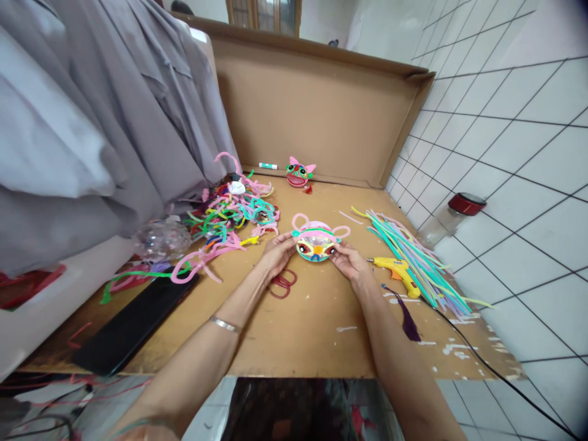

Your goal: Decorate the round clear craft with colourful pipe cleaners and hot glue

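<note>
A: Body of the wearer, quick. Hands?
B: Bare, left hand and right hand alike. Forearms bare too.
A: Jewellery?
B: Narrow, shiny, silver-coloured bangle round the left forearm, above the wrist. Surface detail too small to read.
A: Sleeves?
B: Thin, curved greenish edge near the left elbow. Blurred; hem or band, can't tell.
A: Lap?
B: Dark brown-black patterned cloth, looks like clothing. Pattern's faint, mottled. Next.

Scissors partly hidden by left hand, grey cloth — cropped left, cord — cropped
</note>
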A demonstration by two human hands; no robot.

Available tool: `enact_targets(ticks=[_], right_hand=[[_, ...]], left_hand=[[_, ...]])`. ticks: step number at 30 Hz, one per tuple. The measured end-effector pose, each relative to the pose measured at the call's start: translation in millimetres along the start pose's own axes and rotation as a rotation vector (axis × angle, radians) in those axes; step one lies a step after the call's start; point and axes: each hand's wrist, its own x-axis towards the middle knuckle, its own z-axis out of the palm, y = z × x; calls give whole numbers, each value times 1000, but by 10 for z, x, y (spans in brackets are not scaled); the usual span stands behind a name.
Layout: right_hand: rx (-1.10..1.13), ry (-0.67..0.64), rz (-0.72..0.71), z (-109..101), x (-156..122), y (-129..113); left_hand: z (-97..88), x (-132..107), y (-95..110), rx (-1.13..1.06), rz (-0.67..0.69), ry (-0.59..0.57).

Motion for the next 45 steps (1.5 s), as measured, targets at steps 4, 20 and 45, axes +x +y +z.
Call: enact_targets(ticks=[4, 20, 45], right_hand=[[-27, -45, -39, -15, 40, 30], [-90, 5, -67, -47, 117, 88], [-180, 200, 103, 120, -60, -83]], left_hand=[[-25, 25, 23, 13, -1, -10], [-169, 60, 70, 133, -14, 53], [-41, -15, 88, 81, -80, 168]])
